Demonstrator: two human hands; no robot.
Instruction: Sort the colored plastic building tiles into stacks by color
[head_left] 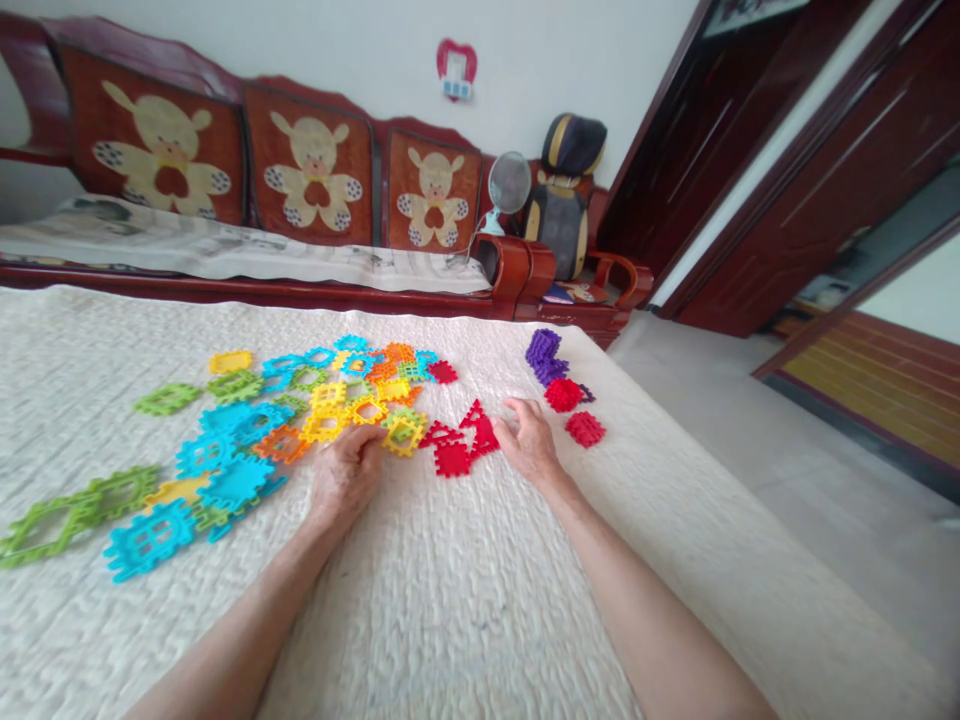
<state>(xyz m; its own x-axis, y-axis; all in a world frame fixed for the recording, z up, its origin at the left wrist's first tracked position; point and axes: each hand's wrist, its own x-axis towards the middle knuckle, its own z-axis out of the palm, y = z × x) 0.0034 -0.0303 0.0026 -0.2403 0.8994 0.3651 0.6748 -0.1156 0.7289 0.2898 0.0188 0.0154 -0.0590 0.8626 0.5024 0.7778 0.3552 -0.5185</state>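
My left hand (347, 472) rests at the near side of a spread of toothed plastic building pieces, its fingers curled closed. Whatever is under those fingers is hidden. Just beyond its fingertips lies a yellow-and-green square piece (405, 434). My right hand (531, 440) has thumb and forefinger apart beside a red triangular piece (484, 432); whether they touch is unclear. A solid red square piece (452, 459) lies between both hands. Past my right hand sit a red stack (562, 394), another red stack (585, 429) and stacked purple pieces (544, 350).
Blue pieces (236, 483), green pieces (124, 490) and orange pieces (283, 443) spread over the left of the quilted cover (420, 600). A wooden sofa with bear-patterned cushions (311, 170) stands behind. A small fan (510, 183) and a massage-seat chair (559, 215) are farther right.
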